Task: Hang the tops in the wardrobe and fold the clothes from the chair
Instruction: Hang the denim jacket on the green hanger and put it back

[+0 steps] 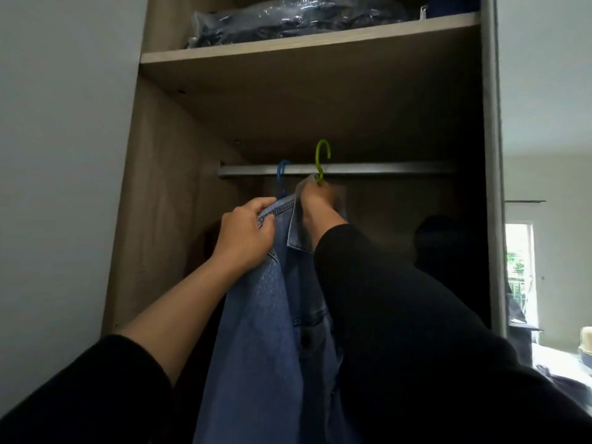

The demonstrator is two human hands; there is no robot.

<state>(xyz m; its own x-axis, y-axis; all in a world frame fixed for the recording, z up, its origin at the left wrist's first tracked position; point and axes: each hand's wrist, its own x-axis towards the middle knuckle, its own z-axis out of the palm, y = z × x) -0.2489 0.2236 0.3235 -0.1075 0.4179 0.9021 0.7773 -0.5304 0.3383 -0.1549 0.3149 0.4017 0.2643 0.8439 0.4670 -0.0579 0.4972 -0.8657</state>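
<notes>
A blue denim top [272, 315] hangs in front of the open wardrobe [153, 193]. My left hand [245, 233] grips its collar edge on the left. My right hand [317, 203] holds the neck of a green hanger [321, 160] inside the collar; the hook is raised just in front of and above the metal rail [384, 169]. A blue hanger [282, 177] hooks over the rail just left of it, its body hidden behind the denim.
Plastic-wrapped dark clothes [288, 22] lie on the shelf [304, 43] above the rail. A dark shape [445, 241] sits deep in the wardrobe at right. A bright window [520, 270] and a cluttered surface [563, 363] show at far right.
</notes>
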